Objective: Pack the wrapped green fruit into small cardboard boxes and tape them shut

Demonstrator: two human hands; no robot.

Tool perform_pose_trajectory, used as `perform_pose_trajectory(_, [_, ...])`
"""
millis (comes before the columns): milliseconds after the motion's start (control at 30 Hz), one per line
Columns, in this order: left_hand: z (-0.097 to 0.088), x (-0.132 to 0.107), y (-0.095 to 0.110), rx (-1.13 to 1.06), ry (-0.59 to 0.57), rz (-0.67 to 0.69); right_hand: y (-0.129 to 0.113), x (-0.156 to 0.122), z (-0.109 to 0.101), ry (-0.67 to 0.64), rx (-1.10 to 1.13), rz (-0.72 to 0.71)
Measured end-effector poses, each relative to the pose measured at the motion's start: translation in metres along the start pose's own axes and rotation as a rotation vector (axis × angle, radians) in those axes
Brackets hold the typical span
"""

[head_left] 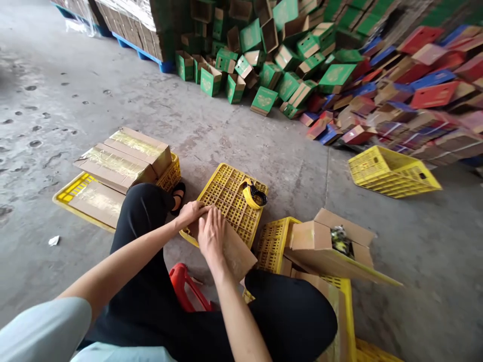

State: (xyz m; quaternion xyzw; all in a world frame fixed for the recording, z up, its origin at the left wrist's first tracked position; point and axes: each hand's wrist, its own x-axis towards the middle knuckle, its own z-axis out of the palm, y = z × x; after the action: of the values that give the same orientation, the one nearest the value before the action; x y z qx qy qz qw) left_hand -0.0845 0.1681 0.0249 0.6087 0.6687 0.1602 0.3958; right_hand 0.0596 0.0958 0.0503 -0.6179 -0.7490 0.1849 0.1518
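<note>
A brown cardboard box (238, 250) sits tilted between my knees, over the near side of an upturned yellow plastic crate (226, 188). My left hand (191, 213) is closed at the far left end of the box, its fingertips partly hidden. Flat on the top of the box lies my right hand (212, 230), fingers stretched out and close together, just beside the left. A yellow and black tape dispenser (254, 194) rests on the crate beyond my hands.
Taped cartons (116, 163) lie in a yellow crate on the left. At right, an open carton (311, 236) with dark and yellow contents stands on crates. A red stool (184, 286) is beneath me. Green boxes (264, 100), red boxes (433, 94) and another yellow crate (392, 173) lie beyond.
</note>
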Motion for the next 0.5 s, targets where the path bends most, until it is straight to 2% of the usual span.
perform_pose_trajectory(100, [0.006, -0.014, -0.006, -0.279, -0.007, 0.063, -0.034, -0.012, 0.021, 0.040, -0.036, 0.103])
perform_pose_trajectory(233, [0.015, -0.021, -0.007, -0.541, -0.152, 0.156, -0.033, -0.014, 0.025, 0.052, -0.033, 0.064])
perform_pose_trajectory(300, [0.017, -0.021, -0.007, -0.548, -0.164, 0.154, -0.029, -0.017, 0.024, 0.053, -0.026, 0.054])
perform_pose_trajectory(367, [0.018, -0.020, -0.008, -0.510, -0.124, 0.127, -0.025, -0.026, 0.024, 0.077, -0.039, 0.072])
perform_pose_trajectory(500, [0.018, -0.021, -0.008, -0.428, -0.097, 0.076, -0.010, -0.066, 0.021, 0.124, -0.091, 0.131])
